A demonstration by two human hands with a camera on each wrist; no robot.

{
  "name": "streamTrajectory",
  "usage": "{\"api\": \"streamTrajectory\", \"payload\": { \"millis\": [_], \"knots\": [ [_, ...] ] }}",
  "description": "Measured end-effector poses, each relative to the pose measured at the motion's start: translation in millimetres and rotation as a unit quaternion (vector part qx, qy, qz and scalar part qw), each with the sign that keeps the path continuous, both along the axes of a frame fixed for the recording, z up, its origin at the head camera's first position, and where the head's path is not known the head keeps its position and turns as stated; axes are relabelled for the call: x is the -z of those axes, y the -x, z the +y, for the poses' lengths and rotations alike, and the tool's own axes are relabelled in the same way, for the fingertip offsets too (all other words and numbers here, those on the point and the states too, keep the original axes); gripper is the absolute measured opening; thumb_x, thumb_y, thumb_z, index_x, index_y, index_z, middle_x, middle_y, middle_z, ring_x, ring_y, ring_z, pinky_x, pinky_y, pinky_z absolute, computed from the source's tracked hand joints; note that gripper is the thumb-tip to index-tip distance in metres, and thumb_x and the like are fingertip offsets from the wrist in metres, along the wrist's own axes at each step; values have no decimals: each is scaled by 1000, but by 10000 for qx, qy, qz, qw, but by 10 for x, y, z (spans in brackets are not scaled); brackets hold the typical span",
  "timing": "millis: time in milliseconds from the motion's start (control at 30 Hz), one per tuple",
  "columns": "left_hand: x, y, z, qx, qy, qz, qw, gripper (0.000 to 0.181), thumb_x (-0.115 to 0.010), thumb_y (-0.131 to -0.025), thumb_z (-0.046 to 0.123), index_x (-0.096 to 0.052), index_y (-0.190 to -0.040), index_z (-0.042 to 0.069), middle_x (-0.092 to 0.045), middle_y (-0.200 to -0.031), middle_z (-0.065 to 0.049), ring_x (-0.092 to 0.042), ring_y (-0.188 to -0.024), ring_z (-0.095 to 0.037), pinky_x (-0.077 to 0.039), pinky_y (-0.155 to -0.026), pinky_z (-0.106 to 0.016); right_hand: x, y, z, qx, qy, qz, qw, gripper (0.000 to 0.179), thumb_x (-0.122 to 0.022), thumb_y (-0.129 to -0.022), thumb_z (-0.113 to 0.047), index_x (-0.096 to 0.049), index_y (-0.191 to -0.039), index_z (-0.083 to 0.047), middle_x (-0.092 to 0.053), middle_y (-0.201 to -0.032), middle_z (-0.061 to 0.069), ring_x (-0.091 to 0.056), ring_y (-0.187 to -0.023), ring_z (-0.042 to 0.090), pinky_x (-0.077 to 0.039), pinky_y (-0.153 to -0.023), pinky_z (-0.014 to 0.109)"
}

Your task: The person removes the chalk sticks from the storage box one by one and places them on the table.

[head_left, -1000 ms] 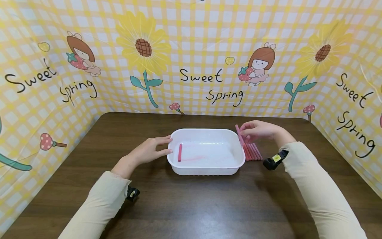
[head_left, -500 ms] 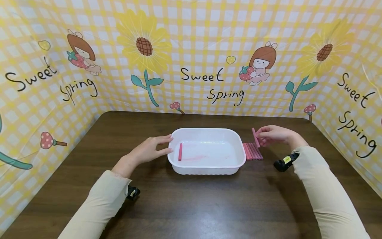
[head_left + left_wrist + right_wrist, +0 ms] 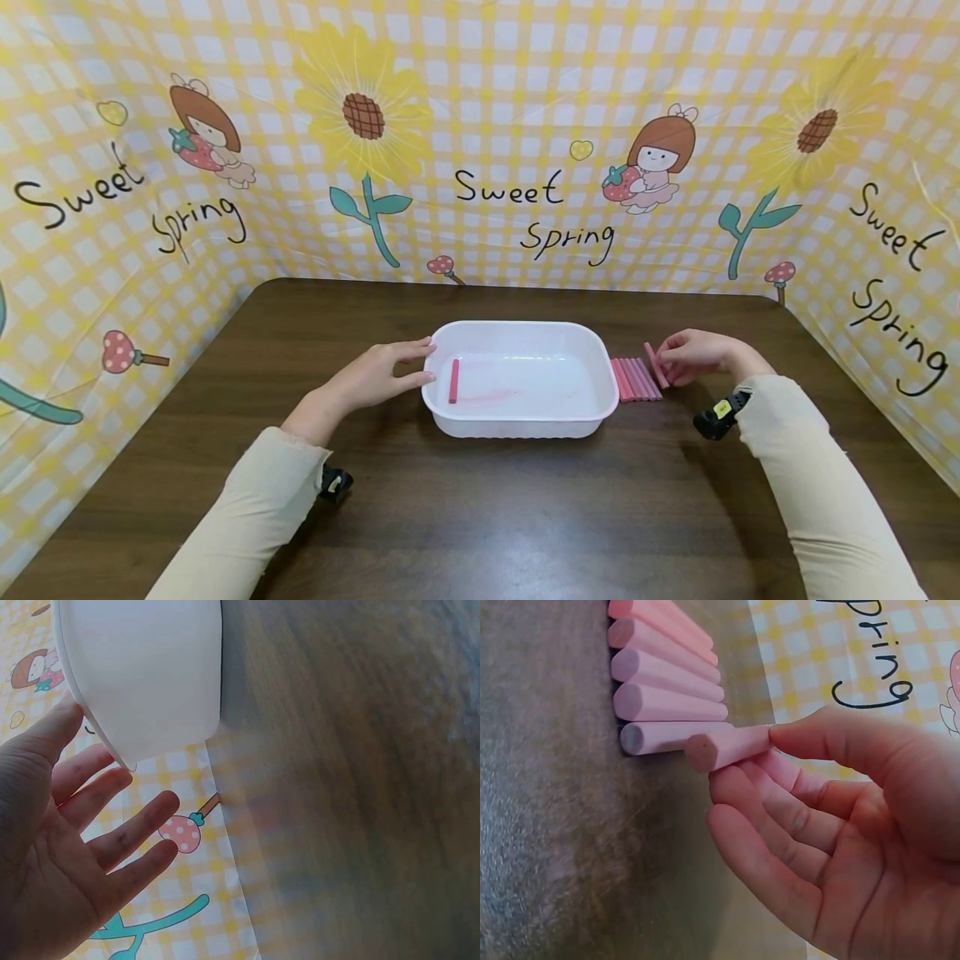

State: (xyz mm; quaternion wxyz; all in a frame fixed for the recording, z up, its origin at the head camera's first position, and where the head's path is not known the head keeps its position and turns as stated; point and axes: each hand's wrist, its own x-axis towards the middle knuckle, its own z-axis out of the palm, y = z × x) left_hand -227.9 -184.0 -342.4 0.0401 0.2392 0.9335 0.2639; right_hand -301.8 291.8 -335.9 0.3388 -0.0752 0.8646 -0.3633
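In the head view, my right hand point(image 3: 699, 354) pinches a pink stick of chalk point(image 3: 653, 362) between thumb and fingers, tilted just off the right end of a row of chalk sticks point(image 3: 632, 380). The right wrist view has the held chalk's near end overlapping the last, lilac-pink stick point(image 3: 660, 738) of that row. My left hand point(image 3: 369, 379) touches the left rim of a white plastic tray point(image 3: 517, 428) with loosely straight fingers. Inside the tray, near its left side, lies one darker pink chalk stick point(image 3: 453, 382). In the left wrist view, the thumb and fingertips are at the tray's rim point(image 3: 94, 727).
Pink dust smears mark the tray's floor. The row of chalk lies right against the tray's right side on a dark wooden table point(image 3: 480, 517). A yellow checked cloth point(image 3: 510, 108) with sunflowers and lettering stands around the back and sides.
My right hand has carried its chalk stick rightward from beside the tray's rim, over the row, and then lower to the row's right end. The left hand stays at the tray.
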Motion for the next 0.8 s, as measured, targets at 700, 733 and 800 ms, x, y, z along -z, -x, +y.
{"api": "streamTrajectory", "payload": {
  "millis": [700,733,800],
  "knots": [
    [14,5,8,-17,-2,8,10000,58,-62,-89,37,-48,-137,8,-41,-146,-10,-38,-136,-32,-33,-110,-51,126,-9,22,248,-141,-160,9995,24,-50,-94,-16,-54,-104,5,-61,-79,0,-61,-70,6,-56,-69,22],
    [15,6,7,-11,-3,13,10000,58,-62,-89,37,-48,-137,8,-41,-146,-10,-38,-136,-32,-33,-110,-51,120,-11,23,262,-155,-153,9994,24,-50,-94,-16,-54,-104,6,-61,-79,0,-60,-70,6,-56,-69,23],
    [18,8,4,-6,-3,26,10000,58,-62,-89,37,-48,-136,8,-41,-146,-10,-38,-136,-32,-33,-110,-51,107,-14,23,273,-186,-89,9994,25,-50,-94,-16,-54,-105,6,-62,-80,0,-61,-71,7,-56,-70,23]
  ]
}}
